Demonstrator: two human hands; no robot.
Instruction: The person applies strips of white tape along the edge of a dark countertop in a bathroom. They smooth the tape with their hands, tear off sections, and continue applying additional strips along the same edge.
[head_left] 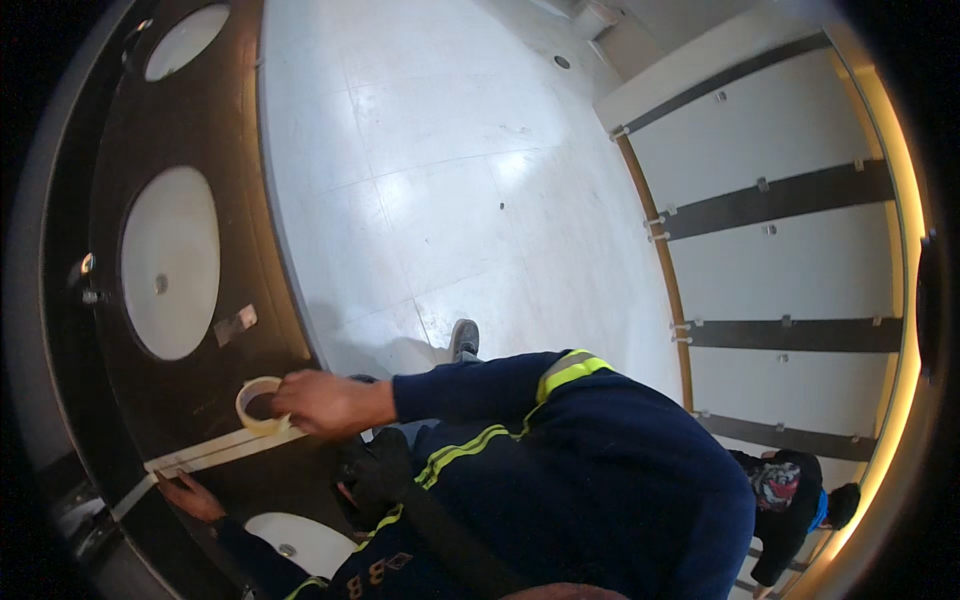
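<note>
My right hand (330, 403) grips a roll of pale tape (243, 408) over the near edge of the dark countertop (215, 390). From the roll a pale strip of tape (215, 452) runs left across the counter toward its back edge. At that far end, my left hand (195, 498) has its fingers stretched out, with the fingertips touching the strip. White oval basins are set into the counter on both sides of the strip, one basin (172, 265) ahead of it and another (300, 540) partly behind my left forearm.
A small flat packet (236, 325) lies beside the middle basin. Taps (90, 296) line the back of the counter. Pale floor tiles (450, 200) stretch right to a row of white cubicle doors (770, 270). Another person (800, 500) in dark clothes is at the lower right.
</note>
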